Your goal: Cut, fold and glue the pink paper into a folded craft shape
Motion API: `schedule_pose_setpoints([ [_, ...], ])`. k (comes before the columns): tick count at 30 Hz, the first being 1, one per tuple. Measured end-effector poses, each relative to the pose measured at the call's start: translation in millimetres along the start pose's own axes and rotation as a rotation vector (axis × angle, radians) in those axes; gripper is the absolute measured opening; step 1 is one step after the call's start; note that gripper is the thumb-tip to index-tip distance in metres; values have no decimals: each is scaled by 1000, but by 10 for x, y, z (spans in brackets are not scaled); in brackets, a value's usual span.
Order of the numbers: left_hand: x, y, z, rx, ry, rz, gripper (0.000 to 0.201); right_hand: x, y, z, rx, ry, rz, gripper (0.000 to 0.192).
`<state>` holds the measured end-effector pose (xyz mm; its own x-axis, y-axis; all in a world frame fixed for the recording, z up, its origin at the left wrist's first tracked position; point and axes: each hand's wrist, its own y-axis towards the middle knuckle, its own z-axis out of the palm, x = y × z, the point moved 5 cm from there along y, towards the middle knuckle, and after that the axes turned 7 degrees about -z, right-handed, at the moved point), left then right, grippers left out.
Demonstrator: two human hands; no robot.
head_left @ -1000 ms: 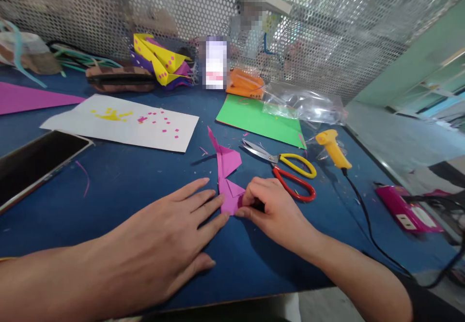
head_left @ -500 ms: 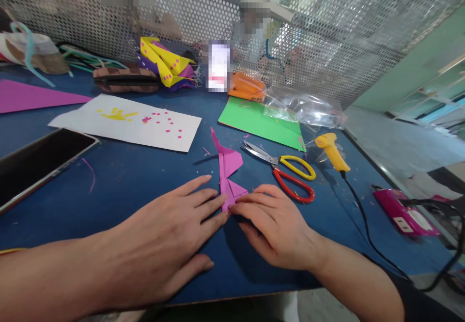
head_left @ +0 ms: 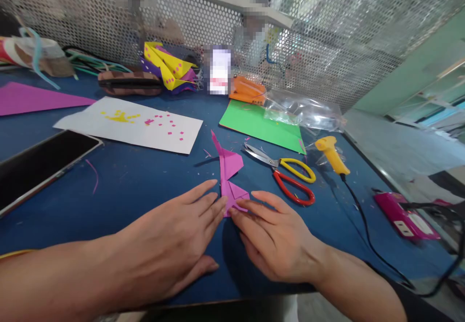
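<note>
The folded magenta paper piece (head_left: 229,176) lies on the blue tabletop (head_left: 138,181) just past the middle of the near edge, its pointed end aimed toward 12 o'clock and its near end pinned under fingertips from both sides, which looks like a way to keep the creases flat and the piece from sliding. The left hand (head_left: 170,244) comes in from 8 o'clock, palm down, fingers extended and slightly fanned, their tips touching the paper's left edge. The right hand (head_left: 276,237) comes from 4 o'clock, also flat, its fingers straight and close together, tips resting on the near right corner; neither hand pinches anything. At 2 o'clock from the paper, within easy reach, lie scissors with one yellow and one red handle loop (head_left: 286,174), blades pointing toward the paper. Further out at 3 o'clock sits a yellow glue gun (head_left: 331,153), its cord trailing off right. At 1 o'clock is a green sheet (head_left: 259,126); at 10 o'clock, a white sheet dotted with magenta scraps (head_left: 134,126).
</note>
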<state>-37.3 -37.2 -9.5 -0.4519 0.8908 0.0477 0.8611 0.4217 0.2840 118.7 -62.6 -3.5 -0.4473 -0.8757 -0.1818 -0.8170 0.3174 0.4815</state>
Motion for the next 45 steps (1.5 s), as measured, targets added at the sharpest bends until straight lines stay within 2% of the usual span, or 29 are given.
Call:
schedule_pose_setpoints([
  [3,21,-9,-8,12,-16,-9,55,30,26,-16,-15,22,-17,28],
  [11,28,26,-36,35,-39,-2,55,99,48,61,71,27,-38,27],
  [18,31,31,-76,48,-61,-23,57,38,3,-14,-25,33,30,32],
  [22,29,40,-122,82,-90,-21,64,41,25,-32,-18,54,43,27],
  [27,7,39,-169,17,-59,-9,60,14,33,-27,-18,79,54,25],
  [31,-3,41,-152,2,-47,-6,55,-36,0,-65,-57,77,117,26],
  [38,-45,39,-85,13,12,25,62,33,21,-19,45,38,35,25],
  [45,-57,39,-40,10,12,-11,61,97,-75,-60,-9,-61,56,30],
])
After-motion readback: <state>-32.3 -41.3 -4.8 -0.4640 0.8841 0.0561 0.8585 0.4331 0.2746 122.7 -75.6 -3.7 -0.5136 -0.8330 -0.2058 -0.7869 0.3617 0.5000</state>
